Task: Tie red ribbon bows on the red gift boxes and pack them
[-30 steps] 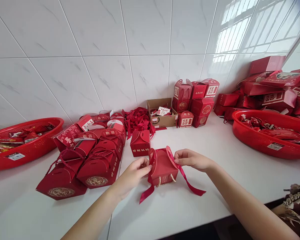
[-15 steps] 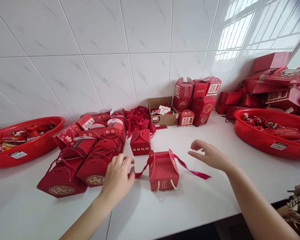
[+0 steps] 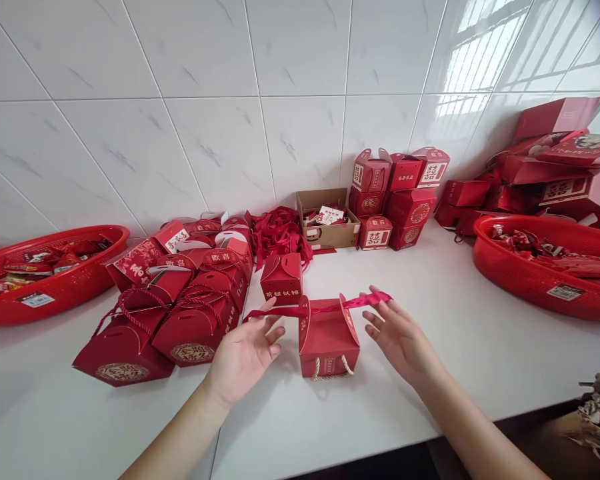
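A small red gift box [image 3: 329, 340] with a twisted cream cord on its front stands on the white table between my hands. Through its raised top flaps runs a red ribbon [image 3: 325, 308], stretched out to both sides. My left hand [image 3: 245, 357], palm turned up, holds the ribbon's left end at its upper fingers; the others are loosely curled. On the other side, my right hand [image 3: 400, 340] has the right end by its upper fingers, with the lower fingers spread. The exact pinch of each hand is partly hidden. Just behind stands another red box [image 3: 281, 280].
Left are packed red boxes [image 3: 190, 320] with cord handles and a red basket [image 3: 80, 293] of wrapped sweets. Along the tiled wall sit a ribbon heap [image 3: 277, 237], a cardboard box [image 3: 333, 235] and stacked boxes [image 3: 410, 207]. Another sweets basket [image 3: 530, 277] is right, before piled boxes [image 3: 565, 160].
Both hands have taken up the ribbon's ends, which hung loose or lay on the table before. The ribbon is now raised and straighter. My right hand has moved in toward the box.
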The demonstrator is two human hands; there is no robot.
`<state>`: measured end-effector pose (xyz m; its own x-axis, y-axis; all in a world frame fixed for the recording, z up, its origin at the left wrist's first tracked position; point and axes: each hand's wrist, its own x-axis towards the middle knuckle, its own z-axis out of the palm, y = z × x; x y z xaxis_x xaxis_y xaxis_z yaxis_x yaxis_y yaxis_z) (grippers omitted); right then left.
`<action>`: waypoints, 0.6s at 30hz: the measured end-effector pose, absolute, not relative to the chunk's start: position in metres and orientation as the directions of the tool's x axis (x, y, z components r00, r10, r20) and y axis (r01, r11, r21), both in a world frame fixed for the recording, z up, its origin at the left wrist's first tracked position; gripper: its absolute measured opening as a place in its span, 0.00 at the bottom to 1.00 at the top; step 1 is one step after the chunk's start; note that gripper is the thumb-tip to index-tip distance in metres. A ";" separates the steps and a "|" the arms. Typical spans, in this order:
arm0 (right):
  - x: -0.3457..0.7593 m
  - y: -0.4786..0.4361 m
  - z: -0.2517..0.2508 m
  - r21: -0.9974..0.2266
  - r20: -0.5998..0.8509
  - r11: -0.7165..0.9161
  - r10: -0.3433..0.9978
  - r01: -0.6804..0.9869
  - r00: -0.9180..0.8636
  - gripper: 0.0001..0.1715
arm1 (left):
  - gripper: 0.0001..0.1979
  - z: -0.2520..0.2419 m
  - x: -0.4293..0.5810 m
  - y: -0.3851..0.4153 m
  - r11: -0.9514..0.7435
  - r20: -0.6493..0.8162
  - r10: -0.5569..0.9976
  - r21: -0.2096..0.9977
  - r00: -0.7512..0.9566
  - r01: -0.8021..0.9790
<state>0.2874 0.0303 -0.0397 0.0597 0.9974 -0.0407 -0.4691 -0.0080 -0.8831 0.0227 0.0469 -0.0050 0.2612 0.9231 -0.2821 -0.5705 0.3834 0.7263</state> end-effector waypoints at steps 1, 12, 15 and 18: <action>0.287 0.031 -0.038 -0.834 -0.058 -0.008 0.996 -0.552 0.074 0.20 | 0.18 -0.002 0.023 0.046 0.377 -0.290 0.926 0.676 0.242 -0.633; 0.288 0.024 -0.022 -0.874 0.047 0.192 0.948 -0.446 0.316 0.12 | 0.13 0.021 0.022 0.031 0.027 -0.146 0.972 0.845 -0.182 -0.534; 0.293 0.029 -0.006 -0.911 0.230 0.342 0.885 -0.230 0.406 0.12 | 0.17 0.038 0.022 0.036 -0.184 0.086 0.965 0.897 -0.250 -0.402; 0.296 0.036 0.022 -0.894 0.390 0.447 0.817 -0.038 0.426 0.12 | 0.15 0.060 0.028 0.045 -0.378 0.323 0.918 0.887 -0.230 -0.264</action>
